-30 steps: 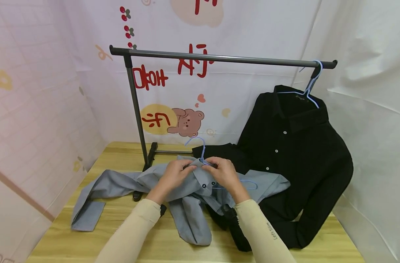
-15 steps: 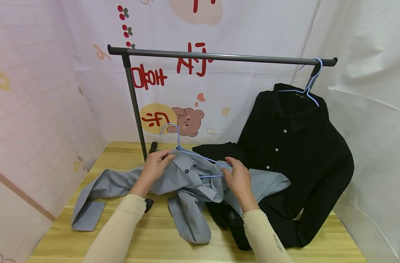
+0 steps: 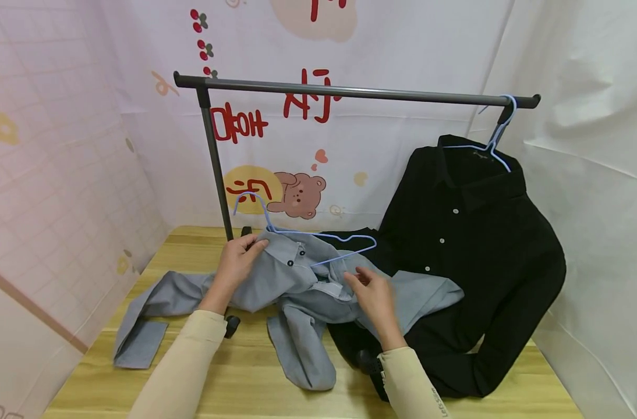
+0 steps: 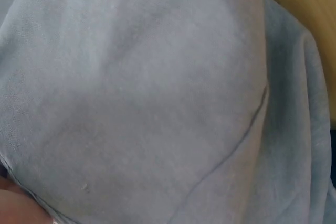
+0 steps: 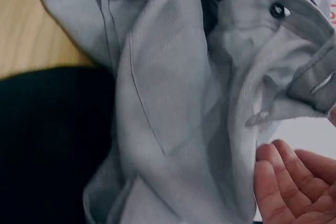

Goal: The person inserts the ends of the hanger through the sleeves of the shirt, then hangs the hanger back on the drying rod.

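A grey button shirt point(image 3: 261, 282) lies crumpled over the table, one sleeve stretched left and another hanging toward the front. My left hand point(image 3: 233, 265) pinches it by the collar, close below the hook of a light blue hanger point(image 3: 375, 241). One arm of that hanger is inside the shirt; its right end sticks out bare. My right hand point(image 3: 373, 299) hovers at the right part of the shirt, fingers loosely bent and holding nothing. In the right wrist view those fingers point(image 5: 270, 177) are right beside the grey cloth. Grey cloth fills most of the left wrist view.
A dark metal clothes rack point(image 3: 350, 92) spans the back of the wooden table point(image 3: 255, 372). At its right end a black shirt point(image 3: 486, 244) hangs on another blue hanger point(image 3: 490, 142), its lower part spread on the table behind and under the grey shirt.
The hanger and shirt collar have moved left with my left hand. My right hand has gone right, held the hanger's right end, then let it go and dropped lower to the shirt.
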Action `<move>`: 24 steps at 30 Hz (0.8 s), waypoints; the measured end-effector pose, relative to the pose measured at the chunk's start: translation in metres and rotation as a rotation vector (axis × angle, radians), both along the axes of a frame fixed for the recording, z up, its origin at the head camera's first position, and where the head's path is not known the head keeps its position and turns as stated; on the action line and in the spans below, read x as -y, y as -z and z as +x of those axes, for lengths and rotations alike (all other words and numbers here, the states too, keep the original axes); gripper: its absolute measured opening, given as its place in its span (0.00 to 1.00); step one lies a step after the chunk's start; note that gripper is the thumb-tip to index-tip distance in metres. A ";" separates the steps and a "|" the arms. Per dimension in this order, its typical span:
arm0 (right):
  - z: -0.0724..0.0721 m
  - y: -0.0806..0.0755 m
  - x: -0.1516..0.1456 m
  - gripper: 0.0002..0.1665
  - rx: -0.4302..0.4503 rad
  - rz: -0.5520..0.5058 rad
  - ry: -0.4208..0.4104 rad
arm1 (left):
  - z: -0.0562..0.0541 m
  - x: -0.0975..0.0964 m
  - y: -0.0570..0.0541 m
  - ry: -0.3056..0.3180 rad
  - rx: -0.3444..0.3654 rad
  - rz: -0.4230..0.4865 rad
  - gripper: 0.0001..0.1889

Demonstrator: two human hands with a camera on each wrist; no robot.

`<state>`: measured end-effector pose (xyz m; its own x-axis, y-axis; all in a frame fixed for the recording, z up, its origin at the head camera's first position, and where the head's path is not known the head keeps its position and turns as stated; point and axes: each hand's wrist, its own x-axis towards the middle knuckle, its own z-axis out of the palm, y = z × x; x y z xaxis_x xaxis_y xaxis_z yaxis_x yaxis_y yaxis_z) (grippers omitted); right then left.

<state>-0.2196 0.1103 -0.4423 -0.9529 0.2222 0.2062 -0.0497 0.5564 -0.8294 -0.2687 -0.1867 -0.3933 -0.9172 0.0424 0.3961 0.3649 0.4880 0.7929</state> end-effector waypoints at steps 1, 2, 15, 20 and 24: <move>0.001 0.001 0.002 0.27 0.000 -0.006 -0.012 | 0.001 0.001 -0.001 0.000 0.001 0.005 0.14; 0.001 0.002 0.004 0.24 0.001 -0.013 -0.017 | 0.001 0.001 -0.002 0.003 0.005 0.008 0.14; -0.002 -0.018 0.004 0.10 -0.142 -0.104 0.160 | 0.007 0.015 0.004 0.115 0.052 -0.004 0.16; -0.004 -0.025 0.004 0.18 -0.211 -0.068 0.213 | 0.004 0.015 0.004 0.120 0.013 -0.042 0.18; -0.004 -0.029 0.005 0.21 -0.278 -0.040 0.232 | 0.004 0.014 0.001 0.123 -0.004 -0.051 0.17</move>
<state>-0.2239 0.1049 -0.4129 -0.7847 0.4391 0.4375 -0.1528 0.5470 -0.8231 -0.2651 -0.2009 -0.3945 -0.9023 0.1745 0.3942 0.4276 0.4796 0.7663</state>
